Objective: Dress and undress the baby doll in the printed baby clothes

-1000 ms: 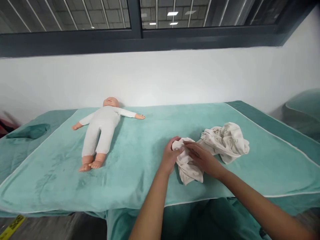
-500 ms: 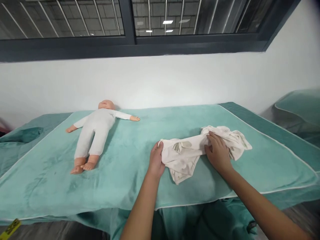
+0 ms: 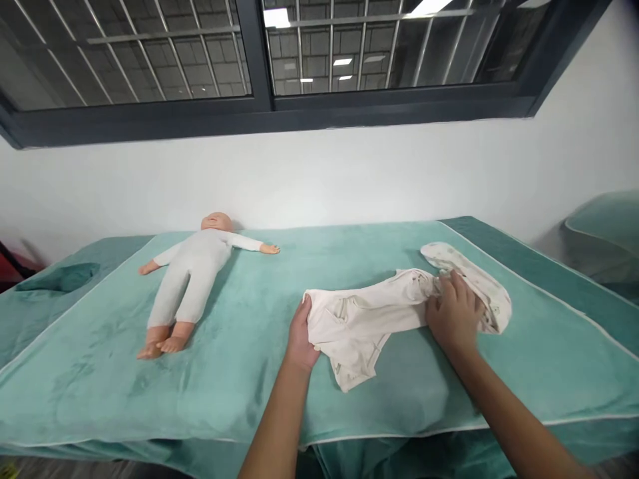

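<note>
A cream baby garment (image 3: 372,316) with a faint print lies stretched out sideways on the teal towel (image 3: 249,372). My left hand (image 3: 301,334) is closed on the garment's left end. At its right part, my right hand (image 3: 453,313) grips the bunched cloth, with more of the garment spread out behind it. A baby doll (image 3: 192,279) in a white bodysuit lies on its back at the left of the towel, arms out, well apart from both hands.
The towel covers a darker green table (image 3: 544,266) that stands against a white wall under a dark-framed window. A second teal-covered surface (image 3: 606,226) shows at the right edge. A small dark green cloth (image 3: 60,276) lies at far left.
The crumpled garment has been pulled out lengthwise. My right hand moved right along it and my left hand moved slightly left, still holding the end.
</note>
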Action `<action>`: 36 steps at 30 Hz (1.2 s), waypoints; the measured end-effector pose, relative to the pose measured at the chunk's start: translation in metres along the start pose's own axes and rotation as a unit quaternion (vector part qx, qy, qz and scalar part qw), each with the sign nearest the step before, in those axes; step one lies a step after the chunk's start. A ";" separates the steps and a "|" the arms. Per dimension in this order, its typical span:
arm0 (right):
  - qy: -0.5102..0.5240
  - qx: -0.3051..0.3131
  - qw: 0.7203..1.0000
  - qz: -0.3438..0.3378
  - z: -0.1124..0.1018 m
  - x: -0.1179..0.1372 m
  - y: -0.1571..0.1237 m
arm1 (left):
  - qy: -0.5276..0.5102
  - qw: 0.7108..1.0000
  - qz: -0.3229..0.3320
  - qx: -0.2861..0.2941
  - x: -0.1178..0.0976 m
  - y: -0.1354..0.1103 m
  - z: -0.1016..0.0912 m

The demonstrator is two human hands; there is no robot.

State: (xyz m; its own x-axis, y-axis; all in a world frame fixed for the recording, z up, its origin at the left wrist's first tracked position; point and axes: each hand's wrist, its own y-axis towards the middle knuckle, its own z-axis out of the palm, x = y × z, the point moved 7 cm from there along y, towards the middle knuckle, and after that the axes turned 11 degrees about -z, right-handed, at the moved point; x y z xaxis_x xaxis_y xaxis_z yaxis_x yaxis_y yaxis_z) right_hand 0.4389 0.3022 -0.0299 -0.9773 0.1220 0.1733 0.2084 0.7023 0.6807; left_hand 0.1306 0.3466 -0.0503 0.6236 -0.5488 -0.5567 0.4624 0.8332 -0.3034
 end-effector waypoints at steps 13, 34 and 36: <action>0.275 0.258 0.892 -0.251 0.019 0.121 0.031 | 0.304 0.944 0.111 -0.056 -0.062 -0.060 0.059; 0.478 0.299 0.768 -0.304 -0.121 0.272 0.069 | 0.712 0.641 0.256 -0.133 -0.113 -0.146 0.096; 0.412 0.362 0.777 -0.308 -0.090 0.256 0.046 | 0.678 0.686 0.222 -0.145 -0.110 -0.148 0.078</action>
State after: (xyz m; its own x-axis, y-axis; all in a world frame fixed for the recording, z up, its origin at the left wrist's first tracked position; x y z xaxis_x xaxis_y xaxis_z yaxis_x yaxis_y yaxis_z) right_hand 0.2014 0.3026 0.1101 -0.4642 -0.6745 0.5741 -0.6569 0.6969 0.2876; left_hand 0.0428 0.2786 0.1156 -0.5869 0.1678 -0.7921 0.1498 0.9839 0.0974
